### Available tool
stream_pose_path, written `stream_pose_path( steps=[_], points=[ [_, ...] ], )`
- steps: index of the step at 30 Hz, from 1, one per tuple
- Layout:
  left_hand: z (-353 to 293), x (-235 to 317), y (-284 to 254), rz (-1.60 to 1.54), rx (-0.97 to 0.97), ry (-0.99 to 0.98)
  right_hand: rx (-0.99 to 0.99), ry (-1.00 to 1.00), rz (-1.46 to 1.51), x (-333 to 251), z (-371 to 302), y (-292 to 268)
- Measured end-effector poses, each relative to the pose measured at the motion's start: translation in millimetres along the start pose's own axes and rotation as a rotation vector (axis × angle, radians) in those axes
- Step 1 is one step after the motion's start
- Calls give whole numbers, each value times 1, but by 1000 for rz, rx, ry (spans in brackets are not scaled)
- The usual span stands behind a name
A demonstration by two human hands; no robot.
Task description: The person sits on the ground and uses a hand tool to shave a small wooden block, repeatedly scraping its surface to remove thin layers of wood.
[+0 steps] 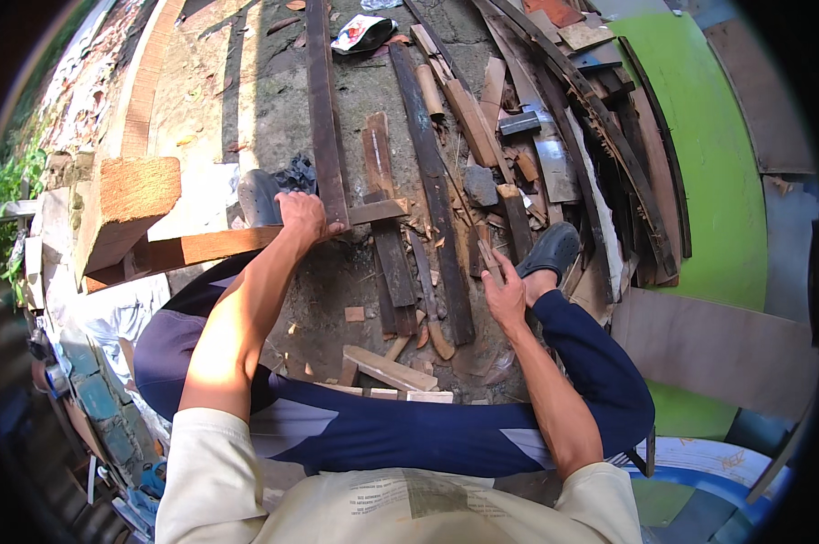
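My left hand [302,218] is closed on the near end of a long dark wooden board [321,100], close to my left shoe [259,198]. A short wooden piece [380,211] lies just right of that end, across other dark strips [391,263]. My right hand [506,297] is wrapped round the wooden handle [489,260] of a tool with a long, thin, dark blade [455,186], seen nearly edge-on; its exact kind is unclear. The blade points forward and left. My right shoe [553,248] is beside this hand.
A thick timber beam [137,192] stands at the left, with a wooden rail [214,245] beside it. A wooden-handled tool [438,335] and cut blocks [387,367] lie before me. Scrap boards [600,136] pile up at the right, near a green sheet [718,136].
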State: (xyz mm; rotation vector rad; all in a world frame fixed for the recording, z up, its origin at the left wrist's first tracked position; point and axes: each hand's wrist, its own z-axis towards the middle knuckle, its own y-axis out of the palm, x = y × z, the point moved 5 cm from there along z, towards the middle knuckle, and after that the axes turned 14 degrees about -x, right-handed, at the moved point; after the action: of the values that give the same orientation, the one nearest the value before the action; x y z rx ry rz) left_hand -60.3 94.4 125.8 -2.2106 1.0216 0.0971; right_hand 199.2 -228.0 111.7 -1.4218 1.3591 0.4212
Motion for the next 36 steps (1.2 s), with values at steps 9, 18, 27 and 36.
stream_pose_path(
  steps=[9, 18, 27, 36],
  points=[
    [59, -2, 81, 78, 58, -33, -99, -142, -44, -96, -28, -4],
    [78, 5, 84, 211, -109, 96, -133, -79, -70, -86, -42, 0],
    [70, -1, 89, 191, -53, 89, -182, 52, -57, -99, 31, 29],
    [54, 1, 78, 224, -38, 102, -137, -69, -15, -68, -24, 5]
  ],
)
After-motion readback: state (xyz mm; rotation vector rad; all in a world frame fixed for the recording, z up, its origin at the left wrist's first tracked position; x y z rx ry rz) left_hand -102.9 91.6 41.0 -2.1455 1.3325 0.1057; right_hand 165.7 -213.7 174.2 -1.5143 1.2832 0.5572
